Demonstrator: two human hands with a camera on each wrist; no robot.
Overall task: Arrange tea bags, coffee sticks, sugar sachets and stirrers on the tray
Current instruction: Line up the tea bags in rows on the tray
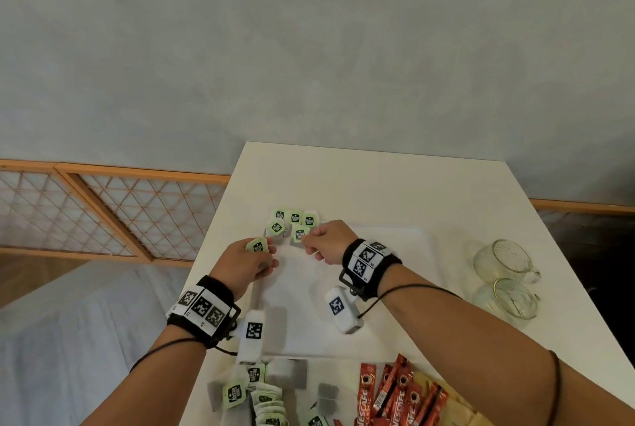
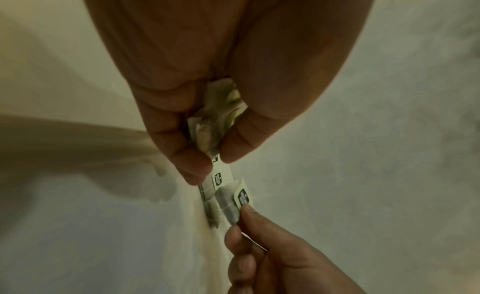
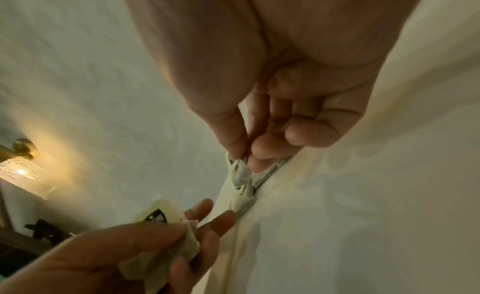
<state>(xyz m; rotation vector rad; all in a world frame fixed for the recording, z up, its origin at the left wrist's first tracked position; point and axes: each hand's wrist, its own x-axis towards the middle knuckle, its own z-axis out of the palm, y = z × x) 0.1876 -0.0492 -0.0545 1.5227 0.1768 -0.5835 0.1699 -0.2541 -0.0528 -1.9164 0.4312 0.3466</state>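
A white tray (image 1: pixel 295 291) lies in the middle of the white table. Several tea bags with green tags (image 1: pixel 294 218) sit in a cluster at the tray's far left corner. My left hand (image 1: pixel 266 255) (image 2: pixel 215 160) holds a small bunch of tea bags (image 1: pixel 257 247) (image 2: pixel 215 121) (image 3: pixel 166 247) between thumb and fingers, just left of the cluster. My right hand (image 1: pixel 311 243) (image 3: pixel 246 156) pinches one tea bag (image 1: pixel 299 236) (image 3: pixel 241 172) (image 2: pixel 233 204) at the near edge of the cluster, low over the tray.
Loose tea bags (image 1: pixel 261 391) and red coffee sticks (image 1: pixel 395 391) lie on the table's near edge, with tan packets (image 1: pixel 460 405) beside them. Two glass mugs (image 1: pixel 505 260) stand to the right of the tray. A lit lamp (image 3: pixel 20 169) shows off the table.
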